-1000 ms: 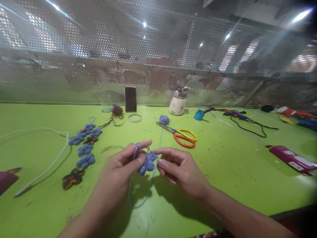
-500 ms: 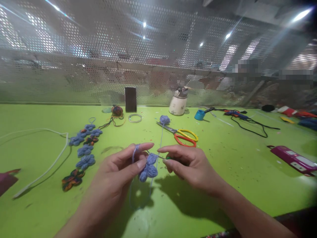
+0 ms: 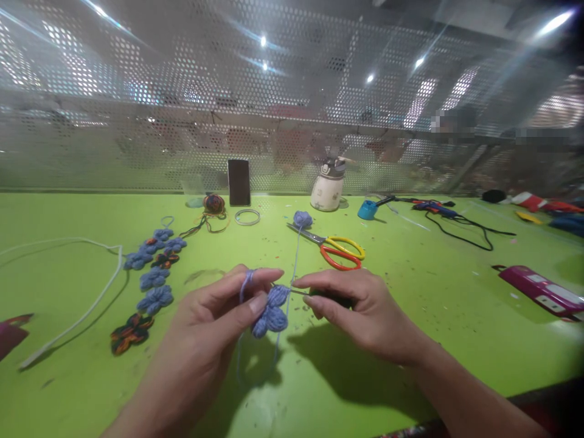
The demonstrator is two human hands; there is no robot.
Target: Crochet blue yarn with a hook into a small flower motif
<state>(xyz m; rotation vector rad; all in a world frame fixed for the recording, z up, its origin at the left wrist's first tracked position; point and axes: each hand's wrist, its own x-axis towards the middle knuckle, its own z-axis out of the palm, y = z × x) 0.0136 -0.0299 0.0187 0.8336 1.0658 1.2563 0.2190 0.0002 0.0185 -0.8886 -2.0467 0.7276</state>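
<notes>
Between its thumb and fingers my left hand (image 3: 223,316) pinches a blue-purple crocheted flower (image 3: 275,318), with yarn looped round the index finger. My right hand (image 3: 360,304) is closed on a crochet hook (image 3: 298,292), whose metal shaft reaches left to the flower's upper petal. The hook's tip is hard to make out there. From the flower a strand runs up to a small ball of blue yarn (image 3: 302,219). Another loop of yarn hangs below it. Beyond my right hand lie scissors (image 3: 340,252) with yellow and red handles.
A string of crocheted flowers (image 3: 154,278) and a white cable (image 3: 86,316) lie at left. Behind stand a multicoloured yarn ball (image 3: 214,204), a phone (image 3: 239,182), a ring (image 3: 247,217) and a bottle (image 3: 327,185). At right are a glue gun (image 3: 435,208) and a purple power strip (image 3: 541,291).
My right hand has shifted slightly right with the hook. The several strands stretched over the hook have drawn together into a rounded petal. My left hand keeps its hold on the flower.
</notes>
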